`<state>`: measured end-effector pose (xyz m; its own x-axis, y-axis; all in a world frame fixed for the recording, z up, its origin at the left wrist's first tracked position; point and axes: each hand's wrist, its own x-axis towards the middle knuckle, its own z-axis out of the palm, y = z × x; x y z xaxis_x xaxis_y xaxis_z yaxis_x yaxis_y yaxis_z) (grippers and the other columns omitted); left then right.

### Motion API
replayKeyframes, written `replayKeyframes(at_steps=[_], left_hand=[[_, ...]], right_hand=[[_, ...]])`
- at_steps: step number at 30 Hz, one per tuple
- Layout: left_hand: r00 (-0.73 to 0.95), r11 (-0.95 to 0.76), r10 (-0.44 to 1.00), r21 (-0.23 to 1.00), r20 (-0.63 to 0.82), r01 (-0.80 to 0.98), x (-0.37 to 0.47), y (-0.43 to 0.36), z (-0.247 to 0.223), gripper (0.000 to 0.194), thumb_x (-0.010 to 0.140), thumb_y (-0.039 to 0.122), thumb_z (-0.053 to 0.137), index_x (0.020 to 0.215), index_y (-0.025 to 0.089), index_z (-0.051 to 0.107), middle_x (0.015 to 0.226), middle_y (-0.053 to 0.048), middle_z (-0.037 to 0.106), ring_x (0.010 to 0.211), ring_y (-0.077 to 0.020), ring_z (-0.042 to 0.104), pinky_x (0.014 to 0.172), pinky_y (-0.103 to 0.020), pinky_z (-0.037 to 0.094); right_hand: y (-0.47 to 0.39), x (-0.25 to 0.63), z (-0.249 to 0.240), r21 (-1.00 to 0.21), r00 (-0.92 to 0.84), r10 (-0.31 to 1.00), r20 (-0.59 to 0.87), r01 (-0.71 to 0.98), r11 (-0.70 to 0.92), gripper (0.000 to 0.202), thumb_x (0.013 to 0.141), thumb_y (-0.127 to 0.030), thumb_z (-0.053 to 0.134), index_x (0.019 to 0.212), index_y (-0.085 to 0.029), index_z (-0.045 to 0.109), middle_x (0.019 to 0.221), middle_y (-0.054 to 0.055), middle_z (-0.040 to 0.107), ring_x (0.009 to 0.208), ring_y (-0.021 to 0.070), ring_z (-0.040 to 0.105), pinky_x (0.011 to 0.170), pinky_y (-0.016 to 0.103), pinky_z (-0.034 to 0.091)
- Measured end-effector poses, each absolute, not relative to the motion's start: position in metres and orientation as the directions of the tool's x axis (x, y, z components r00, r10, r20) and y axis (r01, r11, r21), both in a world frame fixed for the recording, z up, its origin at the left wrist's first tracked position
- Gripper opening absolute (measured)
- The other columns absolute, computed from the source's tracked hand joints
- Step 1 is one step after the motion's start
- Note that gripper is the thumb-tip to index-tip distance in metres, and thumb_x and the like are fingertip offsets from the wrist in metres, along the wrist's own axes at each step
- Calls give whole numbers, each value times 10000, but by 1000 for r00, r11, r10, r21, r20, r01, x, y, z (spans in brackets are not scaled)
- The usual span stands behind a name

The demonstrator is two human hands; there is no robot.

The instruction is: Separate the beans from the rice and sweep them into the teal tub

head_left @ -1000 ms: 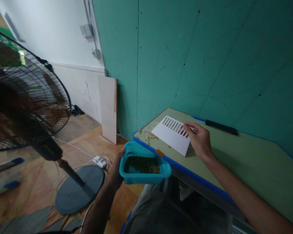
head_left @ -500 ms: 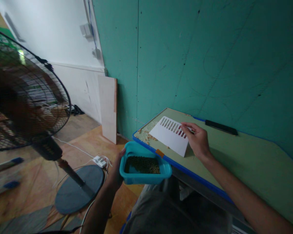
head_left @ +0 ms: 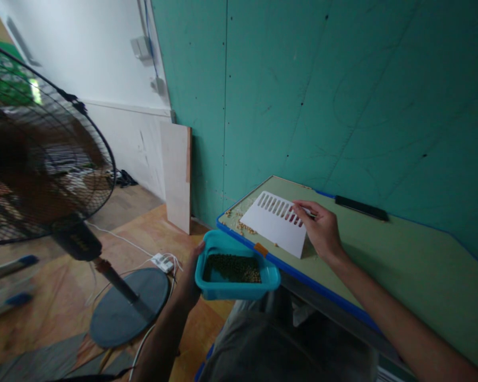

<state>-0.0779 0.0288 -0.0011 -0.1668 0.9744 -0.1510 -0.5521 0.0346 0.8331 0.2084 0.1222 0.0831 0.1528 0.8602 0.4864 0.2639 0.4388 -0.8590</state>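
My left hand point(head_left: 191, 276) grips the left end of a turquoise plastic container point(head_left: 237, 291), held just below the table's front edge. Inside it lie small dark green beans point(head_left: 229, 266), with some pale ones at the right. My right hand point(head_left: 321, 225) is closed on the slotted end of a white plastic scraper-like sheet point(head_left: 273, 231), which stands tilted on the table. To the left of the sheet's edge, pale beans point(head_left: 245, 228) lie scattered near the table corner. The fingertips behind the slots are partly visible.
The pale green table point(head_left: 382, 254) has a blue edge with a piece of orange tape point(head_left: 260, 249). A black bar-like object point(head_left: 360, 208) lies by the green wall. At left stand a fan point(head_left: 75, 239) and a power strip point(head_left: 162, 262) with white cords on the floor.
My right hand has moved the white sheet slightly left, toward the scattered beans. My left hand and the container have stayed almost in place.
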Motion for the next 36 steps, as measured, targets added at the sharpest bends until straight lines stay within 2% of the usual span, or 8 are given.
replayKeyframes(at_steps=[5, 10, 15, 20, 25, 28, 32, 36], left_hand=[[-114, 58, 982, 822, -148, -567, -80, 30, -6, 431, 788, 537, 741, 1022, 177, 778, 915, -37, 836, 1030, -305, 746, 951, -385, 535], [-166, 52, 970, 821, -177, -569, -79, 29, -4, 376, 755, 524, 772, 945, 200, 774, 817, -13, 827, 1050, -318, 739, 965, -394, 526], [-218, 12, 965, 848, -149, -529, -76, 27, 5, 268, 721, 398, 790, 899, 198, 772, 877, -18, 833, 1100, -317, 717, 951, -358, 522], [-165, 25, 977, 846, -133, -533, -78, 28, 3, 345, 758, 486, 761, 929, 187, 779, 880, -27, 834, 1091, -317, 722, 950, -374, 527], [-129, 14, 987, 851, -97, -525, -80, 29, -3, 328, 806, 439, 740, 987, 169, 787, 923, -36, 837, 1078, -300, 728, 962, -355, 520], [-153, -3, 984, 853, -91, -522, -80, 29, -4, 311, 801, 432, 752, 975, 176, 790, 903, -23, 837, 1054, -291, 735, 950, -342, 522], [-145, 20, 983, 844, -116, -536, -79, 29, -4, 364, 799, 515, 740, 928, 179, 795, 856, -26, 834, 1041, -297, 739, 938, -348, 528], [-169, 5, 979, 845, -112, -535, -77, 28, 1, 347, 766, 440, 781, 1001, 185, 790, 886, -13, 836, 1043, -288, 739, 938, -337, 525]], right_hand=[[119, 207, 84, -869, 144, 871, 469, 253, 426, 381, 809, -500, 753, 1019, -182, 767, 922, 107, 780, 730, 229, 723, 643, 350, 570], [117, 206, 84, -880, 134, 880, 456, 214, 423, 369, 805, -481, 762, 1026, -185, 763, 905, 101, 779, 725, 228, 729, 653, 355, 576], [117, 206, 85, -872, 134, 874, 467, 232, 431, 370, 808, -495, 755, 1012, -186, 768, 914, 102, 780, 753, 231, 731, 671, 358, 582], [118, 206, 84, -873, 130, 874, 468, 222, 435, 379, 800, -507, 762, 1012, -192, 771, 927, 98, 781, 756, 230, 732, 664, 350, 586], [117, 205, 84, -875, 123, 877, 465, 214, 434, 355, 809, -489, 761, 1012, -198, 775, 905, 91, 780, 751, 228, 730, 661, 348, 583], [116, 205, 85, -873, 118, 875, 470, 208, 441, 330, 813, -468, 764, 1004, -199, 779, 900, 85, 779, 745, 218, 729, 664, 339, 576], [114, 204, 86, -870, 113, 874, 473, 214, 443, 313, 820, -458, 760, 996, -200, 779, 898, 78, 778, 726, 208, 721, 634, 323, 560], [114, 203, 87, -874, 109, 878, 466, 209, 438, 317, 821, -458, 758, 1002, -199, 776, 908, 76, 779, 732, 205, 722, 642, 321, 562]])
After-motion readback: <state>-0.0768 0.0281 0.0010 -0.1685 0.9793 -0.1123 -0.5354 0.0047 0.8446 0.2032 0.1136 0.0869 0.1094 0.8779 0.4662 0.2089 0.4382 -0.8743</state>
